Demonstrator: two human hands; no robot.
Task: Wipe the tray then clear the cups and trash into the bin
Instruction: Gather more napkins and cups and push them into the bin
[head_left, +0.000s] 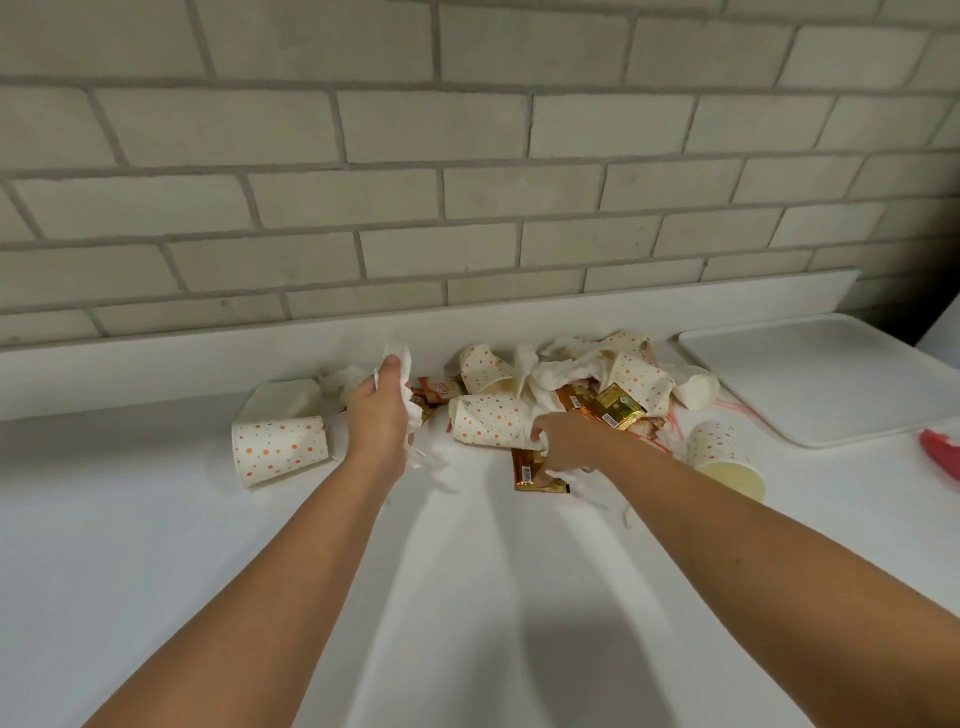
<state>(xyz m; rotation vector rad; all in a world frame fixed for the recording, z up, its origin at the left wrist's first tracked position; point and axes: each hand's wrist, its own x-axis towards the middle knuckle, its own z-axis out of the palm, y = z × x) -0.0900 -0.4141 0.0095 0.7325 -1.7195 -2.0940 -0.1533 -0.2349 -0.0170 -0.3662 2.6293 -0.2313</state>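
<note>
- The left hand (382, 410) grips a crumpled white paper tissue (401, 366), held just above the white desk (156, 545); I judge it is bunching the soft trash into one wad for fewer trips to the bin
- The right hand (566, 441) reaches into the heap with its fingers curled down, pinching a torn white tissue scrap (563, 474) that lies on a brown and gold foil sachet (530, 470)
- The white rectangular plastic tray (810, 384) lies flat at the right end of the desk, apart from the heap and bare where it shows, so the wiping looks done and clearing seems the step in hand
- An orange-dotted white paper cup (280, 449) lies on its side left of the left hand, a second dotted cup (491, 421) lies between the hands, and a third dotted cup (724, 457) lies near the tray with its mouth facing the camera
- The bin is not in view
- The frame cuts off the tray's far right corner and a red object (940, 452), which I cannot identify
- The right fingertips are hidden, so I cannot tell whether they also hold the sachet
- Tissues cover part of the heap, so the cup count is unclear
</note>
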